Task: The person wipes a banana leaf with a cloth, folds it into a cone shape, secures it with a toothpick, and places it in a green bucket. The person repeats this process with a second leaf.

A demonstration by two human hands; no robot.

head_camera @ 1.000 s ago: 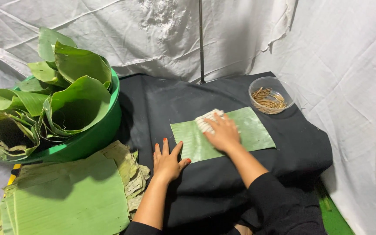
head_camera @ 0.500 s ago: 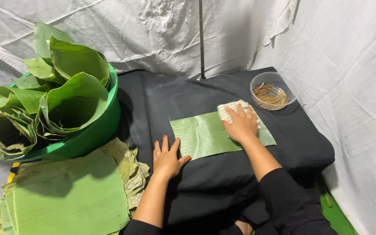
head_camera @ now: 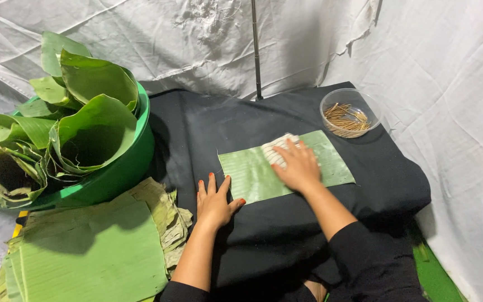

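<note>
**Wiping down a banana leaf piece on the black-covered bench**

So the step in hand looks like cleaning: a cut rectangle of banana leaf (head_camera: 286, 166) lies flat near the middle of the bench (head_camera: 208, 123), a bit toward its right side. The right hand (head_camera: 297, 166) presses a small white cloth (head_camera: 275, 151) onto the leaf's far half, fingers spread flat over the cloth rather than gripping it. The left hand (head_camera: 214, 202) is open too, palm down on the black cover with fingertips just at the leaf's near left corner, which seems to pin it.

At the bench's far right corner sits a clear bowl of little wooden sticks (head_camera: 349, 114). Off the left edge there's a green tub (head_camera: 124, 168) full of curled leaves, and a stack of flat leaves (head_camera: 90, 251) lies in front of it.

My guess is the near half of the leaf isn't wiped yet, so the next move needs an even stroke along the grain, with the left hand holding firm so the leaf doesn't slide or tear.
</note>
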